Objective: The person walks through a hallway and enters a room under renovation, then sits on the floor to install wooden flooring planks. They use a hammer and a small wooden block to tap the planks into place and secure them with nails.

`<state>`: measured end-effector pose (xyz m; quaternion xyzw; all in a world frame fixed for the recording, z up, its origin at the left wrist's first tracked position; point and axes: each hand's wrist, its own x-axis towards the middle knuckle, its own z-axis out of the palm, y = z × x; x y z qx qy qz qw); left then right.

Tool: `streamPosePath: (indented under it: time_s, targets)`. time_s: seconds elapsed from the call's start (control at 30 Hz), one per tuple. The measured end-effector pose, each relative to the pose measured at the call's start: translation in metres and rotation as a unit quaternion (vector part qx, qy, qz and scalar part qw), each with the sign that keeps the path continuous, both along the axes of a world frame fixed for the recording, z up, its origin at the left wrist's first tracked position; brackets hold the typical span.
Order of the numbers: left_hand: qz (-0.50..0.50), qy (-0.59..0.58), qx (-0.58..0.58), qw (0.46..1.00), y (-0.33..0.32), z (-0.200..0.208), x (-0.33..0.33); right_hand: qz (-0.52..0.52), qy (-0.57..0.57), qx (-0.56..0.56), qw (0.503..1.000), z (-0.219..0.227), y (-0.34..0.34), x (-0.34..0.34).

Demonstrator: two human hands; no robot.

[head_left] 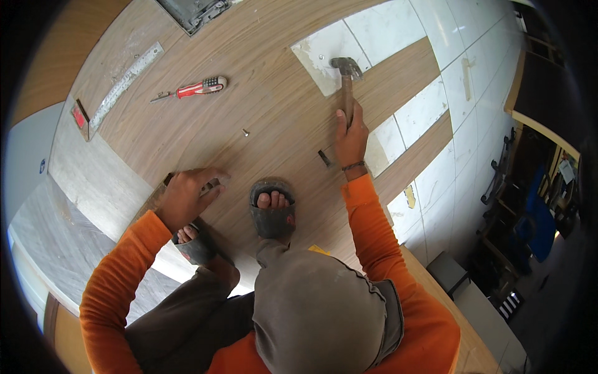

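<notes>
Toward one o'clock, our right hand [353, 142] has its fingers wrapped round a hammer [347, 86]; at nine, our left hand [185, 194] has curled fingers, holding what we cannot tell.

A person [321, 311] in orange sleeves [377, 218] grips a hammer [347, 81] with the right hand [352, 142], its head over white tile [316, 51] bordered by wood-grain planks [268, 68]. The left hand [185, 196], fingers bent, is just in front of a sandaled left foot [196, 249]. A red-and-white screwdriver [198, 88] lies on the planks, with a small screw [246, 132] between it and the right foot [273, 218].
</notes>
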<state>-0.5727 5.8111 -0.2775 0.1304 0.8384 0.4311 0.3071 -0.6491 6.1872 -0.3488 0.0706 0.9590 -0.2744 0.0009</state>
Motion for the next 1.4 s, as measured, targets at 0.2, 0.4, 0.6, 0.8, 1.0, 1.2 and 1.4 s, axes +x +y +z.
streamPosePath:
  time_s: [0.2, 0.4, 0.6, 0.8, 1.0, 1.2, 1.4]
  targets:
    - [0.004, 0.007, 0.004, 1.0, -0.012, -0.011, 0.016, -0.023, -0.006, -0.032, 0.999, 0.009, -0.006, -0.006]
    - [-0.004, -0.004, -0.004, 1.0, -0.012, -0.013, 0.018, 0.022, 0.007, -0.031, 0.999, 0.007, -0.013, -0.011]
    - [-0.014, 0.008, -0.029, 0.999, -0.014, -0.013, 0.015, 0.013, -0.07, -0.034, 0.997, 0.012, -0.022, -0.013]
    - [-0.005, -0.006, -0.028, 1.0, -0.018, -0.016, 0.016, 0.006, 0.005, -0.062, 0.998, 0.017, -0.03, -0.014]
    - [-0.002, 0.001, -0.011, 1.0, -0.014, -0.012, 0.014, 0.0, -0.067, -0.016, 0.998, 0.01, -0.029, -0.018]
    - [0.006, -0.008, -0.008, 1.0, -0.016, -0.011, 0.013, -0.022, -0.057, -0.037, 0.997, 0.016, -0.029, -0.02]
    - [-0.003, 0.003, -0.021, 1.0, -0.018, -0.013, 0.018, -0.002, -0.029, -0.072, 0.997, 0.023, -0.031, -0.022]
